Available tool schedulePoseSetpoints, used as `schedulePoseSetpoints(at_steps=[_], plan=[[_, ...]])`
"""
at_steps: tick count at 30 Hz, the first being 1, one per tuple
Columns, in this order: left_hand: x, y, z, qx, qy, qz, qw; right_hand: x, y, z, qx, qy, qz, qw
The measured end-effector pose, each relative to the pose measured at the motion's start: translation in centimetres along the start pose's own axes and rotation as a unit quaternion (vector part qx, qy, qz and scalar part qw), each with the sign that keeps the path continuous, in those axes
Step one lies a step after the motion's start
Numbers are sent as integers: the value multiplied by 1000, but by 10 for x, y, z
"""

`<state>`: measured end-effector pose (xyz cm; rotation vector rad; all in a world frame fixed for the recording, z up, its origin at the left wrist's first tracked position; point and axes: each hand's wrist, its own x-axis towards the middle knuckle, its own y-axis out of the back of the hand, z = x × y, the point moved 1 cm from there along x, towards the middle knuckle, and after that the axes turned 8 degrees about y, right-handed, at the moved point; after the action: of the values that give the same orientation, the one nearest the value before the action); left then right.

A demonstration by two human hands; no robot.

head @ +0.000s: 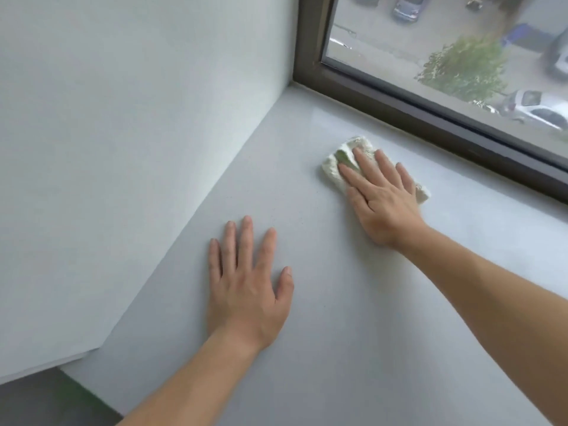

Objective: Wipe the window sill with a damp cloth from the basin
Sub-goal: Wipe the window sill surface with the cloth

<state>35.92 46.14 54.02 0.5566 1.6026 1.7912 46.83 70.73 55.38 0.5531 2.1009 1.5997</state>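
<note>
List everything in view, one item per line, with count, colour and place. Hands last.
window sill: one, pale grey, fills the centre and bottom
cloth: one, white with a green patch, on the sill near the window
window frame: one, dark brown, top right
wall: one, white, left
tree: one, green, outside through the glass
cars: several, blurred, pale and bluish, outside
floor: one strip, dark grey, bottom left
left hand: one, flat on the bare sill
right hand: one, fingers straight, pressing on the cloth
</note>
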Motion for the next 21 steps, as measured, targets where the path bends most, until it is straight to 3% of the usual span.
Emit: schedulePoseSetpoints(at_steps=[1, 3, 5, 6, 9, 11, 13, 16, 17, 19, 21], plan=[[1, 0, 0, 1, -2, 0, 1000, 1, 6, 16, -3, -10, -1, 1000], [2, -2, 0, 3, -2, -1, 1000, 8, 11, 42, 2, -116, 23, 993], [2, -3, -1, 4, -1, -2, 1000, 13, 8, 32, 19, -221, 48, 974], [2, -3, -1, 5, -1, -2, 1000, 13, 3, 13, 19, -228, 51, 972], [2, -3, -1, 3, -5, 1, 1000, -16, -17, -48, -2, -68, 25, 997], [2, -4, -1, 2, -5, 0, 1000, -38, -19, -50, -13, 26, -9, 1000], [1, -4, -1, 3, -6, -1, 1000, -34, -12, -17, -16, -3, -7, 1000], [2, -4, -1, 0, -9, -1, 1000, -18, -1, 16, 16, -195, 27, 980], [2, -4, -1, -2, -8, 0, 1000, -14, -3, 7, 22, -225, 37, 973], [2, -4, -2, -4, -9, -2, 1000, -23, -13, -32, 7, -185, 38, 982], [1, -4, -3, -9, -11, -1, 1000, -51, -24, -68, -5, -59, 15, 998]])
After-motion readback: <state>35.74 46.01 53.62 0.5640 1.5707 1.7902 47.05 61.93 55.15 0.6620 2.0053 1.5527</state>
